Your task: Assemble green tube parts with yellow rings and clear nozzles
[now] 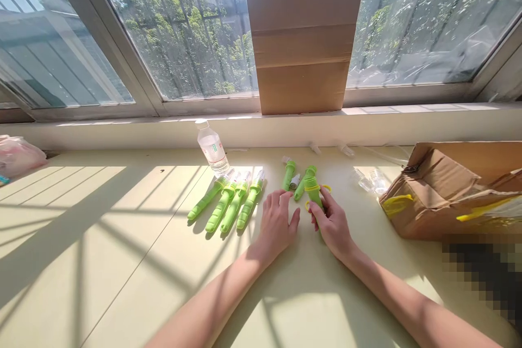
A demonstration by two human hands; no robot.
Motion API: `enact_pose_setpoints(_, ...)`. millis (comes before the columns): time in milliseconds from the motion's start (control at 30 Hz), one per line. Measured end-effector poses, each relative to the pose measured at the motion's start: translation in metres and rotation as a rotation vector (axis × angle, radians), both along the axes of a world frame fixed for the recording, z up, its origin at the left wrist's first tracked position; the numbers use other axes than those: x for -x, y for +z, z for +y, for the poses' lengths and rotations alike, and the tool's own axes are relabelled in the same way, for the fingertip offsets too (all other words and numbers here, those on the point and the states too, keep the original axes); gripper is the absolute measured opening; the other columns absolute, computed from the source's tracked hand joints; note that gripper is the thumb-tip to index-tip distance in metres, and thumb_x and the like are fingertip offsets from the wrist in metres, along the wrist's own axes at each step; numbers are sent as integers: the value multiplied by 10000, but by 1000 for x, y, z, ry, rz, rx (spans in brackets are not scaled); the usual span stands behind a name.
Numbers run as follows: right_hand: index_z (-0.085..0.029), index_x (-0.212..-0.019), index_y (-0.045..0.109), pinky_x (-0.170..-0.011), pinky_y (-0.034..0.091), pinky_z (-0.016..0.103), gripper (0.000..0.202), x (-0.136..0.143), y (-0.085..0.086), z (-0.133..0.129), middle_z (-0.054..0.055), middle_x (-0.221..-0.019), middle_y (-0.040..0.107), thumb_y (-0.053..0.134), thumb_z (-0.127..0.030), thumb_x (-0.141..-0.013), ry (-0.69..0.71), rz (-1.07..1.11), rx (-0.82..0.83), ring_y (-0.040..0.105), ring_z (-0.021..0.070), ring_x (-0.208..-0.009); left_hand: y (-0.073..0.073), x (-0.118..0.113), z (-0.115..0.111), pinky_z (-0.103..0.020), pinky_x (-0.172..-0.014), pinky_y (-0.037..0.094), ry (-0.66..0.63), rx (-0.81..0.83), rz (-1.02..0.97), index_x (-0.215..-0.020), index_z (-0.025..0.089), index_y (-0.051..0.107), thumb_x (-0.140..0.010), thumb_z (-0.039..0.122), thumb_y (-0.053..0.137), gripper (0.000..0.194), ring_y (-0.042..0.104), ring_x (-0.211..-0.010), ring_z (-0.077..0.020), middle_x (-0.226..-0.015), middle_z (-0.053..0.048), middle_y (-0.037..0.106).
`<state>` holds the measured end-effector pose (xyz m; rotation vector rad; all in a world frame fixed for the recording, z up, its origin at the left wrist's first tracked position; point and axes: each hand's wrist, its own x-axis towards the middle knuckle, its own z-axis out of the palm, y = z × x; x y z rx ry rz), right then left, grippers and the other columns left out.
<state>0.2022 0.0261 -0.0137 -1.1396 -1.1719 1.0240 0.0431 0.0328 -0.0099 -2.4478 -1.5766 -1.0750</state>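
My right hand [331,223] is closed around a bright green plastic tube [312,187] with a ribbed, threaded top. Yellow rings [326,188] show at the fingers of that hand. My left hand [279,218] lies on the table with its thumb apart from its fingers, holding nothing. Just beyond its fingertips is another green tube [289,173] with a clear end. Between the hands, a small clear-and-grey cap [294,181] lies beside a further green tube [310,171], partly covered by the held one. Left of my left hand, several green tubes with clear caps [230,205] lie side by side.
A water bottle [213,149] stands behind the row. On the right sits an open cardboard box [432,217] with yellow tape; clear plastic caps [369,180] lie beside it. A pink plastic bag [20,153] is at far left. Cardboard [304,38] leans against the windows.
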Motion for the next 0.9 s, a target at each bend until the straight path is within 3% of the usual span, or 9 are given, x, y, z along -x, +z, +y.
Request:
enact_pose_setpoints(233, -292, -1380, 588, -562, 429, 308, 546, 1, -1, -5, -24, -712, 550, 676, -397, -851, -93, -62, -124, 448, 161, -584, 0, -8, 20, -542, -1118, 359, -150, -29, 168, -1276, 184, 502, -950, 338, 548, 363, 500, -1291, -324, -1299, -158, 585)
enact_pose_setpoints(467, -301, -1365, 608, -649, 470, 336, 515, -1, -1, -4, 11, -814, 652, 674, -353, -857, -89, -149, -175, 528, 196, -649, -1, -15, 43, -628, -1207, 152, -128, 67, 164, -1399, 184, 448, -908, 375, 578, 543, 378, -1427, -346, -1448, -156, 540)
enact_pose_setpoints(567, -289, -1389, 583, -648, 478, 327, 513, 0, -1, -3, 18, -861, 676, 640, -355, -883, -80, -183, -184, 535, 187, -649, -1, -13, 41, -620, -1189, 196, -106, 33, 158, -1370, 169, 487, -889, 402, 604, 547, 470, -1325, -340, -1337, -156, 605)
enact_pose_setpoints(700, -248, -1404, 564, -602, 477, 301, 519, 1, -2, -4, -7, -791, 635, 601, -382, -904, -90, -230, -177, 498, 150, -592, -3, -11, 39, -570, -1147, 286, -22, -56, 153, -1308, 169, 546, -908, 394, 603, 462, 536, -1208, -312, -1227, -145, 631)
enact_pose_setpoints(800, -211, -1408, 555, -563, 462, 283, 543, 1, -4, -3, -33, -724, 576, 597, -402, -902, -107, -231, -150, 482, 135, -560, -5, -11, 41, -593, -1166, 237, 16, -70, 176, -1262, 208, 576, -973, 332, 524, 318, 519, -1256, -298, -1259, -127, 636)
enact_pose_setpoints(900, -190, -1414, 547, -533, 449, 272, 564, 0, -6, -1, -35, -720, 568, 592, -415, -899, -116, -215, -121, 488, 132, -557, -7, -12, 43, -619, -1172, 196, 19, -61, 209, -1142, 243, 624, -998, 273, 484, 203, 556, -1212, -281, -1153, -86, 691)
